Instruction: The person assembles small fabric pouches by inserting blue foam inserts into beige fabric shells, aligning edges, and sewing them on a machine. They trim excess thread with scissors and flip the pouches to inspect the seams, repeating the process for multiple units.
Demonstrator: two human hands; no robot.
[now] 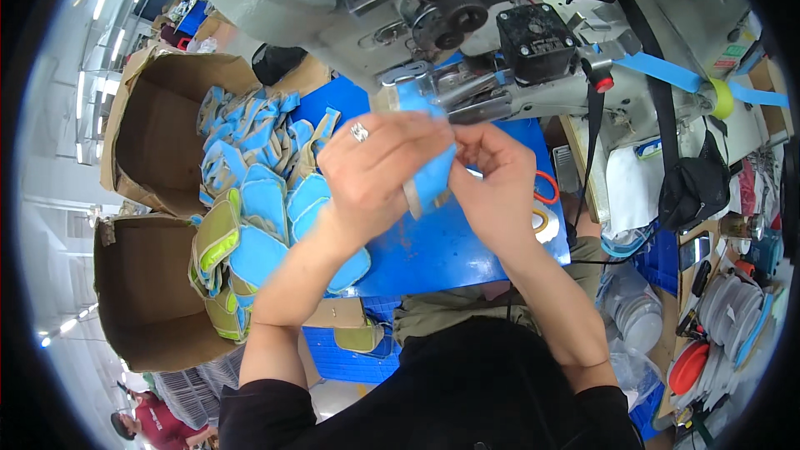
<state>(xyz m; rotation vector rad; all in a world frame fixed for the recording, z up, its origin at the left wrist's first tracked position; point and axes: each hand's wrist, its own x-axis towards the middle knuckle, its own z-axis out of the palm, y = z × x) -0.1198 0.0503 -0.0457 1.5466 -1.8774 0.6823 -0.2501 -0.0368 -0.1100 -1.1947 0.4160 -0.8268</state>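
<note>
Black shirt (483, 392) of the seated person fills the near edge, with bare forearms reaching forward to both hands, which meet close to the middle. Wearing a ring, the left hand (371, 171) is nearly closed, its fingers pressed together on a small blue-and-tan fabric piece (432, 179) that hangs below them, between the two hands. The right hand (497, 187) is curled, thumb and fingertips drawn in at the fabric's right edge; whether they pinch it cannot be told. Beneath lies a shiny blue table (433, 258). Near its right edge, beside the right wrist, are a red handle loop (547, 187) and a yellow handle loop (540, 221). To the left, blue pads (258, 254) and yellow-green pieces (221, 237) heap up by the near cardboard box (150, 283); blue-and-tan strips (250, 133) pile up by the far cardboard box (125, 142). Just beyond the hands stands a grey sewing machine (275, 0), with blue ribbon (662, 71) stretching along its right side. Far left, another person (158, 421) wears dark red.
</note>
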